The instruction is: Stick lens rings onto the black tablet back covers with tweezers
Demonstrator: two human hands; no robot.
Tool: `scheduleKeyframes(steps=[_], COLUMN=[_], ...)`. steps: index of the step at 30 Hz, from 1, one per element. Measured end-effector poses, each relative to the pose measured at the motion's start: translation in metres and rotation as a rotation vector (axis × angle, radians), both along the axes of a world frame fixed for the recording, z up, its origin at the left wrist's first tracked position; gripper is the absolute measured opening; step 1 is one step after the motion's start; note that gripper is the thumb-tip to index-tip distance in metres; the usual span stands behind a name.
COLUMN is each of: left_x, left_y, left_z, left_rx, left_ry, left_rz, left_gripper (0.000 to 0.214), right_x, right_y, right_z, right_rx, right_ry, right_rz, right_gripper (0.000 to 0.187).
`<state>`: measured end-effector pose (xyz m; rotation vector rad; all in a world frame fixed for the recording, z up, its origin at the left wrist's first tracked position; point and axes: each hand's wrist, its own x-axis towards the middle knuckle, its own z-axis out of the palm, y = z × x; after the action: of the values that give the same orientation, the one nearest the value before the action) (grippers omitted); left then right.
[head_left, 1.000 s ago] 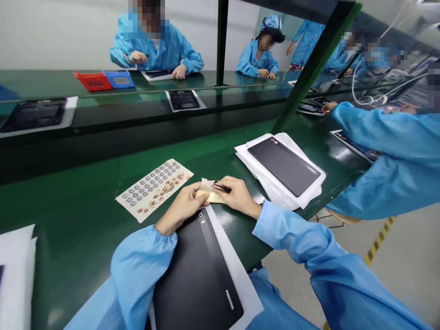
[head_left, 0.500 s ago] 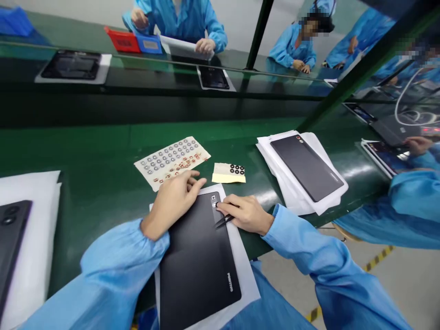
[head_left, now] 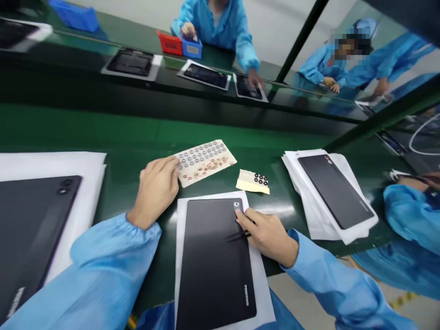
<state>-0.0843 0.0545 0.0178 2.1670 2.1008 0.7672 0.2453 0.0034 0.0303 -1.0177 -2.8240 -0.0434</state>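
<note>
Black tablet back panel (head_left: 216, 270) lies flat on a white sheet (head_left: 180, 270) on the green bench mat (head_left: 103, 128), directly in front of the person; a small round camera ring (head_left: 237, 205) sits at the panel's upper right corner, apparently in place, though this view is too coarse to show how firmly; the right hand (head_left: 268, 238) rests on the panel's right edge just below that ring, its fingers closed around slim black tweezers (head_left: 239, 235), which seem to hold nothing, though their tips are hard to make out; the left hand (head_left: 154, 192) lies open on the bench, its fingertips touching the edge of a cream sheet of small rings (head_left: 206, 162); a yellow-backed strip of black rings (head_left: 253, 181) lies just beyond the first panel; a second black panel (head_left: 335, 192) sits on stacked white sheets to the right; a third black panel (head_left: 34, 243) lies on white at far left; a co-worker's blue sleeve (head_left: 409, 215) reaches in at the right edge, well apart from the person's 2 hands.
</note>
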Motion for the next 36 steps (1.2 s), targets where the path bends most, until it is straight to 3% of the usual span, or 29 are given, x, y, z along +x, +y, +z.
scheduleKeyframes(steps=[5,9,13,15,18,23,30,33,36], left_x=[-0.004,-0.013,-0.020,-0.012,0.008,0.030,0.029,0.028,0.030], left_y=[0.012,0.008,0.010,0.018,0.031,0.038,0.036,0.037,0.030], left_z=[-0.004,-0.002,0.002,0.003,0.000,-0.011,-0.017,-0.018,-0.012], left_rx=[0.014,-0.004,0.013,0.030,0.000,-0.057,-0.076,-0.073,-0.051], left_ry=[0.029,0.087,0.087,0.057,0.030,0.064,0.137,0.104,0.073], left_rz=[-0.085,-0.075,0.003,-0.056,-0.246,-0.242,-0.280,-0.271,-0.272], left_gripper=[0.040,0.040,0.039,0.041,0.043,0.047,0.054,0.057,0.059], right_x=[-0.004,-0.019,-0.044,-0.060,-0.084,-0.107,-0.113,-0.102,-0.072], right_y=[0.051,0.098,0.132,0.145,0.159,0.170,0.175,0.160,0.128], right_z=[0.031,0.042,0.034,0.027,0.016,0.005,0.007,0.009,0.011], right_rx=[-0.411,-0.343,-0.351,-0.397,-0.416,-0.458,-0.574,-0.460,-0.345], right_ry=[0.193,0.475,0.438,0.386,0.335,0.261,0.182,0.300,0.567], right_rz=[0.117,-0.090,-0.304,-0.328,-0.317,-0.331,-0.350,-0.295,-0.230], right_gripper=[0.022,0.018,0.028,0.034,0.031,0.028,0.021,0.020,0.019])
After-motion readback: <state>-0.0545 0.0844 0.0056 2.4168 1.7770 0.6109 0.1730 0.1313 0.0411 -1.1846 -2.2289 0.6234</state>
